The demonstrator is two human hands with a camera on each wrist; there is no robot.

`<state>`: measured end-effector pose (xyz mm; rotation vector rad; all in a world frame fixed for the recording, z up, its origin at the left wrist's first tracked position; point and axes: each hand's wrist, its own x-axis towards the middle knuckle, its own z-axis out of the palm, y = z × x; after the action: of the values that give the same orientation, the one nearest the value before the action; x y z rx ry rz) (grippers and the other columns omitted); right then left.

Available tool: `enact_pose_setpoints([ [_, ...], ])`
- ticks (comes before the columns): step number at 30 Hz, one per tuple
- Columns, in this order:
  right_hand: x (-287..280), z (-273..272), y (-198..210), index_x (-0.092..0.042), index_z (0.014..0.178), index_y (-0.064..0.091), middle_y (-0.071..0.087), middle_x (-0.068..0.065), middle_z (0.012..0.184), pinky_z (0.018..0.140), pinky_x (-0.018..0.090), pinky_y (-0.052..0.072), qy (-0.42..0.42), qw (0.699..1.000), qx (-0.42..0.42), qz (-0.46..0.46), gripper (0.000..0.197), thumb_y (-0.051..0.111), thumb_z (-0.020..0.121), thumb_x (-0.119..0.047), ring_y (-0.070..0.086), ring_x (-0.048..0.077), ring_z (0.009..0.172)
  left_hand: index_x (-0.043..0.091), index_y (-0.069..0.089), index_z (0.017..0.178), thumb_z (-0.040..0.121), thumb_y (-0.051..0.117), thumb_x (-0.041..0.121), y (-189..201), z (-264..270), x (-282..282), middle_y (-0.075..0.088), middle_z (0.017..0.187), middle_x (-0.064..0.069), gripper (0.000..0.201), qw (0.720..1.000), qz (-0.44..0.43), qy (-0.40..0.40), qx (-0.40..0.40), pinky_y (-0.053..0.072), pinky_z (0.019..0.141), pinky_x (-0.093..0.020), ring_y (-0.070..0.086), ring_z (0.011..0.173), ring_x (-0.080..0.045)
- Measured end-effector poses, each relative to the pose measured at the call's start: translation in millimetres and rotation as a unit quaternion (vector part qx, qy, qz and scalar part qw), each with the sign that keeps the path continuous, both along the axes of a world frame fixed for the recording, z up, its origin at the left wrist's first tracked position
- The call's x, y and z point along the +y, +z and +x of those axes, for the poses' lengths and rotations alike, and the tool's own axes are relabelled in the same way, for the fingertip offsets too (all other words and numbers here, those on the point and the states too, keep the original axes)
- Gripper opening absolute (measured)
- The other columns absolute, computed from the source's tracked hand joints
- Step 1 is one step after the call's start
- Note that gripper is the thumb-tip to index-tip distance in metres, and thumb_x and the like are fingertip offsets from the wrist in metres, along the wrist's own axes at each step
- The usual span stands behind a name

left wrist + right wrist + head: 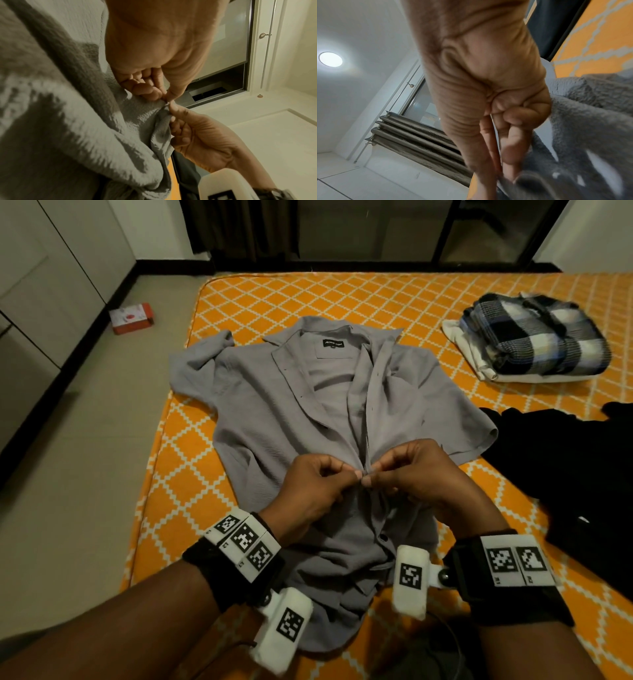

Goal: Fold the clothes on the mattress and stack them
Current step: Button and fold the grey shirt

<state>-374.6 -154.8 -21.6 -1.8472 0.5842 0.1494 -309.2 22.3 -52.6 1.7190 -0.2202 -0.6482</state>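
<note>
A grey short-sleeved shirt (274,412) lies front-up on the orange patterned mattress (308,292), collar away from me and upper front hanging apart. My left hand (352,475) and right hand (372,479) meet over the middle of the shirt, and each pinches one front edge between thumb and forefinger. In the left wrist view the left hand (165,98) and right hand (171,109) nip a small fold of grey shirt (85,121) together. The right wrist view has the right hand (505,174) pinching shirt fabric (590,121). Whatever lies between the fingertips is hidden.
A stack of folded clothes topped by a plaid shirt (541,337) sits at the far right of the mattress. A black garment (565,474) lies loose on the right. A red and white box (132,318) is on the floor, left of the mattress edge.
</note>
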Motion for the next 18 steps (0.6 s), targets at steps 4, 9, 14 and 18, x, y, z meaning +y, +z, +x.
enact_pose_setpoints([
  [4,4.8,0.4,2.1,-0.014,0.102,0.079,0.08,0.01,0.084,0.078,0.052,0.061,0.073,0.997,0.029,0.005,0.033,0.09,0.074,-0.003,0.077,0.038,0.086,0.014,0.075,0.083,0.094,0.074,0.021,-2.6,1.8,1.4,0.072,0.073,-0.006,0.013,0.999,0.023,0.015,0.032,0.048,0.05,-0.019,0.065,0.062,-0.011],
  [9,4.5,1.5,-2.0,-0.013,0.1,0.075,0.076,0.011,0.077,0.048,0.027,0.05,0.029,0.997,0.067,-0.021,0.039,0.094,0.068,-0.003,0.067,0.02,0.06,0.01,0.073,0.087,0.096,0.069,0.02,-4.0,3.6,2.0,0.076,0.084,-0.013,0.015,0.997,0.033,0.023,0.066,0.05,0.049,-0.023,0.072,0.075,-0.019],
  [14,6.8,1.8,-1.8,-0.004,0.102,0.072,0.073,0.013,0.074,0.043,0.02,0.048,0.014,0.996,0.085,-0.021,0.044,0.095,0.066,0.003,0.065,0.011,0.046,0.005,0.073,0.095,0.096,0.069,0.02,-2.8,7.0,4.4,0.077,0.086,-0.01,0.016,0.996,0.046,0.023,0.066,0.05,0.05,-0.024,0.072,0.07,-0.014],
  [18,1.1,-0.6,3.9,-0.005,0.092,0.076,0.073,0.009,0.069,0.046,0.019,0.049,-0.029,0.999,0.044,-0.015,0.042,0.1,0.058,-0.006,0.066,0.009,0.049,0.007,0.072,0.093,0.095,0.069,0.021,-1.9,9.4,8.4,0.073,0.073,-0.005,0.015,0.997,0.062,0.022,0.039,0.05,0.05,-0.025,0.069,0.064,-0.014],
])
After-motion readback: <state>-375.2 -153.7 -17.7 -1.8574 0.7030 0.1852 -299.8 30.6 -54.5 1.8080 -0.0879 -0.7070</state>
